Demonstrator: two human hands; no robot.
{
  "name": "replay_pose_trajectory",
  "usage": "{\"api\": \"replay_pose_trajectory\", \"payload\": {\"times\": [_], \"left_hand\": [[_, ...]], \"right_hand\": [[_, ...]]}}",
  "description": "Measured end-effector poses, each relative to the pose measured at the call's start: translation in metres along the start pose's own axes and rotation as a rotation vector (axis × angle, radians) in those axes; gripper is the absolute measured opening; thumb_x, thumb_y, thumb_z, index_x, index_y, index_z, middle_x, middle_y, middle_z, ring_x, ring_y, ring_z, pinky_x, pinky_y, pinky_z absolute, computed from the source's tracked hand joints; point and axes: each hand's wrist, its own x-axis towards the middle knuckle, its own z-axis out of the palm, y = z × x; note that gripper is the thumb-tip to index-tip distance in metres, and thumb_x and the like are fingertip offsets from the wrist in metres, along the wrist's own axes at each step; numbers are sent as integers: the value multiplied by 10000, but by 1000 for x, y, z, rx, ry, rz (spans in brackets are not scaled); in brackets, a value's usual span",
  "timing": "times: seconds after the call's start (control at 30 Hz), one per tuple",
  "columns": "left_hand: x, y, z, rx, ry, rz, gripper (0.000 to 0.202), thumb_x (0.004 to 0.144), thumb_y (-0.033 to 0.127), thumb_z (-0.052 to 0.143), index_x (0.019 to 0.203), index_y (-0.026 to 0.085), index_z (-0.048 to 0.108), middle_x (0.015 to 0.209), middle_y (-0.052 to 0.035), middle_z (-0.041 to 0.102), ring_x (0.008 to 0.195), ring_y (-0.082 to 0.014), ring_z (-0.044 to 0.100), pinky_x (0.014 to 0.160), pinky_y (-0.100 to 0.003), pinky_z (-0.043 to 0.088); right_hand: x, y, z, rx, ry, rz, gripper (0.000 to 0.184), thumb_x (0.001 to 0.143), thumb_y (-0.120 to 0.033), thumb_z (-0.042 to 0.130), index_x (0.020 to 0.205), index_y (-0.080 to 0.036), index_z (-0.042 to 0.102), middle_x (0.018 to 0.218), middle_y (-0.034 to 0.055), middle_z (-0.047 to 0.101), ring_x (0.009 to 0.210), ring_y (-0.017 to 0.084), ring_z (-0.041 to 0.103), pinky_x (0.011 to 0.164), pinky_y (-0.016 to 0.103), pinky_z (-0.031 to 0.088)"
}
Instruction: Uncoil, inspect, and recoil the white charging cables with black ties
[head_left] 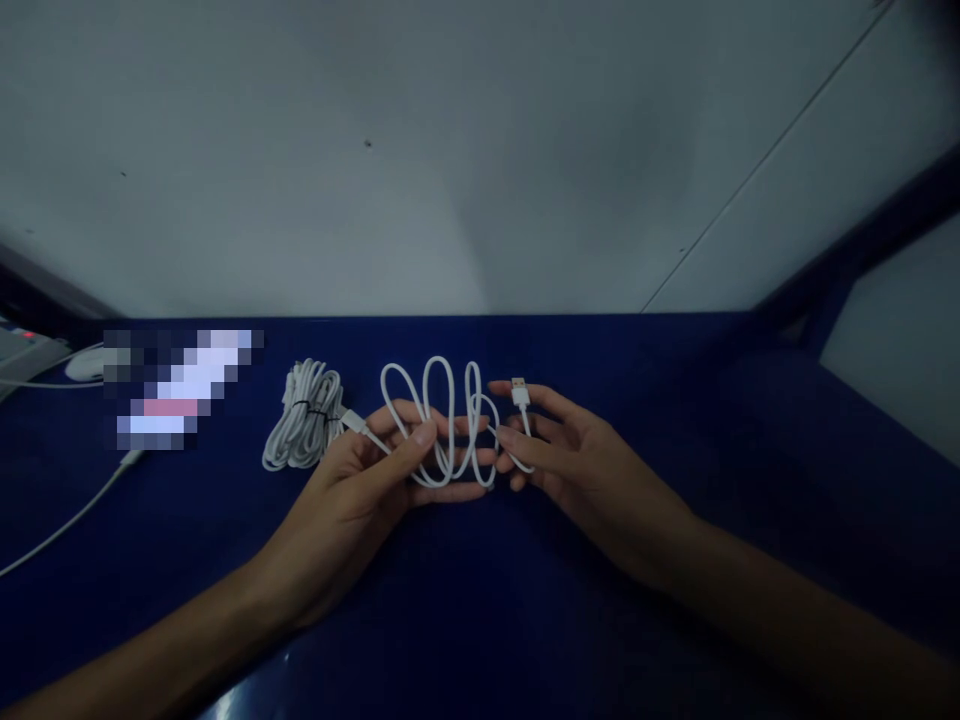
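A white USB cable [439,362] runs in several loose upright loops between my two hands, above the blue table. My left hand [375,465] holds the loops, its thumb pressing them against the fingers. One white plug [353,421] of the cable sticks out at the left, over the back of that hand's fingers. My right hand [574,450] pinches the cable near its other end, where the USB plug [520,390] points up with its metal tip showing. Close behind my left hand lies a bundle of white cables [304,415], bound with a dark tie.
On the left, a device with a lit, blurred-out screen [187,385] lies with a white cord [82,512] running from it. A white rounded object [86,364] is beside it. A pale wall [450,200] rises behind the blue table [465,620].
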Motion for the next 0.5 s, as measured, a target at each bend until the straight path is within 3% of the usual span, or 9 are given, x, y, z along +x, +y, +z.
{"api": "replay_pose_trajectory", "payload": {"times": [0.17,0.37,0.5], "left_hand": [[-1,0,-1,7,-20,24,158,1102,300,668,1078,185,775,1291,-121,783,1183,-300,778,973,-431,691],[-5,3,-1,-12,-56,61,122,1109,263,651,1138,204,753,1311,-114,794,1188,-301,788,1000,-460,682],[-5,4,1,-1,-55,45,122,1114,264,644,1117,203,750,1290,-108,807,1177,-297,799,1033,-471,667]], "right_hand": [[2,-1,3,61,-118,38,274,946,-319,874,1185,-205,804,1003,55,732,842,154,634,813,310,571],[3,-5,2,145,-232,152,294,899,-345,931,1147,-200,867,947,34,722,781,99,597,705,181,541],[4,-3,-2,87,-320,120,242,970,-369,867,1174,-239,870,945,24,714,781,91,604,662,159,537]]}}
